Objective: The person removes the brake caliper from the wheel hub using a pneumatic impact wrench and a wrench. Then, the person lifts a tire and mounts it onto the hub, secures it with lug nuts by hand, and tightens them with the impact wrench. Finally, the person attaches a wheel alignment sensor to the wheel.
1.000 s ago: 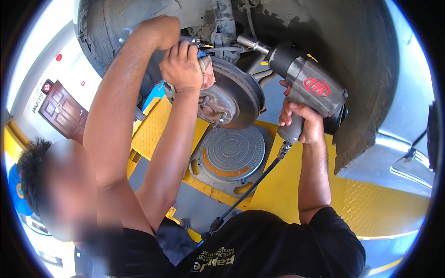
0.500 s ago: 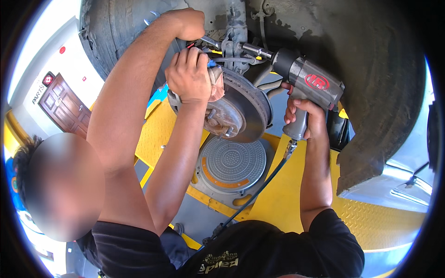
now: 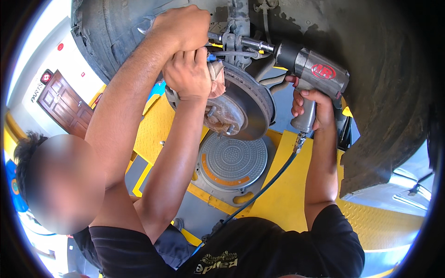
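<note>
Dark, grimy wheel arch (image 3: pixel 380 83) is seen over a grey steel brake disc (image 3: pixel 248 109), beside which a silver air impact wrench (image 3: pixel 317 74) is gripped firmly by the right hand (image 3: pixel 311 107), while a pinkish rag (image 3: pixel 217 79) is clenched by the left hand (image 3: pixel 187 76).

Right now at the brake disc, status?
Left hand fisted on spanner above brake disc. Right hand out of view. Co-worker's hands crowd it: one on rag, one holding impact wrench.

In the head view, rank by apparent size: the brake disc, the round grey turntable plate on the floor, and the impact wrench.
1. Brake disc and impact wrench look about alike; I won't rank them, since both sit near the camera.
2. Turntable plate looks slightly smaller, but lies farther away.
</note>
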Demonstrator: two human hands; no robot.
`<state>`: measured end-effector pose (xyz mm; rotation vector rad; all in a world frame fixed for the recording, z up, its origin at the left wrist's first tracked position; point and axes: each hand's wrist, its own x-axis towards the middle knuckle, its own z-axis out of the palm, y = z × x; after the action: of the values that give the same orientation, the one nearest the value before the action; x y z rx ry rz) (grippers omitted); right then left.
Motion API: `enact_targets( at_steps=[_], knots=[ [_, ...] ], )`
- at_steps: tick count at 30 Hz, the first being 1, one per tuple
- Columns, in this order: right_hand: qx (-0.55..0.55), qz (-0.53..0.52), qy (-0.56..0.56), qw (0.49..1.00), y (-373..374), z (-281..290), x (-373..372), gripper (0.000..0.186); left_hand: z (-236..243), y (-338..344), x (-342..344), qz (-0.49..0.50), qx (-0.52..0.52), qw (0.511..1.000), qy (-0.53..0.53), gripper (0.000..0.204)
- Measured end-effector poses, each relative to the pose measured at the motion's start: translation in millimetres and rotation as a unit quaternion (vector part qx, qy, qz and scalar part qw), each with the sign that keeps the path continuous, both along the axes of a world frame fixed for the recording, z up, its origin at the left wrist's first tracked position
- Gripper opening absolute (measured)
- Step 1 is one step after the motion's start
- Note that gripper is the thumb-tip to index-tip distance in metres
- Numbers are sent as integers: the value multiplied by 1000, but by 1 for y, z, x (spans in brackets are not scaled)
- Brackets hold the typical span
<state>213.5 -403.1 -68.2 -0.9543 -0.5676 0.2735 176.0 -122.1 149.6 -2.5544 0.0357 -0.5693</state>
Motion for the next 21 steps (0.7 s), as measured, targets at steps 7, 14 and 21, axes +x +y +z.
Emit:
enact_targets(
  at_steps=[7,14,21],
  knots=[
    [-54,-20,-75,996,-9,-2,19,58,6,-11,6,-3,15,999,-52,35],
    [50,103,66,991,-13,-14,31,60,6,-24,-4,44,-35,998,-12,32],
    [-89,-31,-231,968,-20,-24,59,50,8,-29,-4,65,-30,997,-5,33]
  ],
)
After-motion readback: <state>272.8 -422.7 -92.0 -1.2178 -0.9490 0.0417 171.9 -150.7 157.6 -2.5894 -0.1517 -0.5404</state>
